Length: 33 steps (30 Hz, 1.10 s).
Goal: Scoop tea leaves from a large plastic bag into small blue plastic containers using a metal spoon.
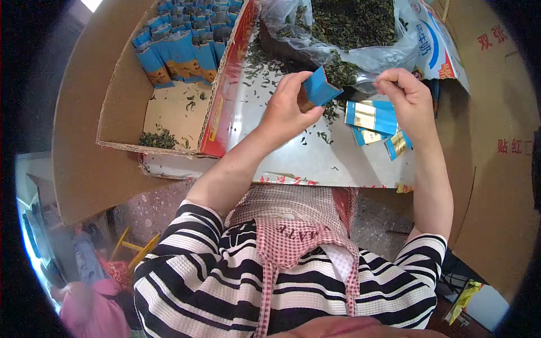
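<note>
Between the thumb and fingers of my left hand (289,103) is a blue and gold paper packet (320,88), its mouth spread and tilted toward the right. My right hand (403,95) grips a spoon (366,81) that looks clear or metallic. Dried green leaves (341,72) are heaped on the spoon's bowl, right beside the packet's mouth. Below my right hand lie several flat blue and gold packets (372,117), overlapping on the white board (296,162). Behind both hands, a clear plastic bag (372,57) lines a box and holds a large mass of the same leaves (355,21).
To the left, an open cardboard box (122,110) holds rows of upright filled packets (181,55) and some spilled leaves (158,138). A printed milk carton flap (439,46) rises at the right. Brown cardboard (494,203) covers the table. Another person in pink (95,310) is at lower left.
</note>
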### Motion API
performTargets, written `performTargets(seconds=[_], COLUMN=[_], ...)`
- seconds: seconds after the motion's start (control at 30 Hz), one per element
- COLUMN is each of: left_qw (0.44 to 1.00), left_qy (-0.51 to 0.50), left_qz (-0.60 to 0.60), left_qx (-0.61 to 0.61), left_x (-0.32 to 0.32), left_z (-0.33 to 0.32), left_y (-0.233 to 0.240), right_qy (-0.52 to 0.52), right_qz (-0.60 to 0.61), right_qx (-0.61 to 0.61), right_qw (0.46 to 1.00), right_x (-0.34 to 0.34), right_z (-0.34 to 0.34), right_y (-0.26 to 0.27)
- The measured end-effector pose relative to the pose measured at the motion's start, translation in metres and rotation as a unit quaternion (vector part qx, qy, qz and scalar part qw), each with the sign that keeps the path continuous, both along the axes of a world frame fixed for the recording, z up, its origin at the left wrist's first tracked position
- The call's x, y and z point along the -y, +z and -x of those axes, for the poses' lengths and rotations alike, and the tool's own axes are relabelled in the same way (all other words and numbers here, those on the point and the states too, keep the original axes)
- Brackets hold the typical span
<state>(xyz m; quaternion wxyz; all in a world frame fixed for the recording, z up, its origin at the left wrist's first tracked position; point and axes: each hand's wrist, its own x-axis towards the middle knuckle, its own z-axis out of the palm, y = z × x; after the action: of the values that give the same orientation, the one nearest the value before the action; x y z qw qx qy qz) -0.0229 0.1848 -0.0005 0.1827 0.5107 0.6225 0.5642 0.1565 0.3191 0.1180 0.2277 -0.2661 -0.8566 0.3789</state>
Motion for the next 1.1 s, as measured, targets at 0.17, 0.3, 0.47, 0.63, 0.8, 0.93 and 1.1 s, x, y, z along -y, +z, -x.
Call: performTargets(seconds=[0.17, 0.3, 0.47, 0.63, 0.8, 0.93, 1.1], left_qw=[1.000, 1.000, 1.000, 0.999, 0.998, 0.998, 0.999], left_qy=[-0.004, -0.007, 0.009, 0.013, 0.027, 0.022, 0.008], left_qz=[0.026, 0.030, 0.007, -0.014, -0.044, -0.043, -0.035], left_qx=[0.001, -0.007, -0.012, -0.027, -0.047, -0.030, -0.035], left_x=[0.002, 0.001, 0.000, -0.001, 0.000, 0.001, 0.001], left_z=[-0.001, -0.001, -0.002, -0.005, -0.005, -0.004, -0.006], left_y=[0.005, 0.004, -0.002, -0.004, -0.003, 0.000, 0.000], right_qy=[0.032, 0.098, 0.118, 0.147, 0.137, 0.116, 0.158], right_qz=[-0.224, -0.351, -0.399, -0.423, -0.467, -0.504, -0.430], right_qx=[0.025, 0.052, 0.017, 0.030, 0.031, 0.017, 0.082], right_qw=[0.974, 0.930, 0.909, 0.894, 0.873, 0.855, 0.885], right_x=[0.019, 0.026, 0.033, 0.047, 0.045, 0.049, 0.056], right_z=[0.009, 0.015, 0.022, 0.029, 0.024, 0.024, 0.026], right_y=[0.006, 0.005, 0.012, 0.007, 0.017, 0.025, 0.004])
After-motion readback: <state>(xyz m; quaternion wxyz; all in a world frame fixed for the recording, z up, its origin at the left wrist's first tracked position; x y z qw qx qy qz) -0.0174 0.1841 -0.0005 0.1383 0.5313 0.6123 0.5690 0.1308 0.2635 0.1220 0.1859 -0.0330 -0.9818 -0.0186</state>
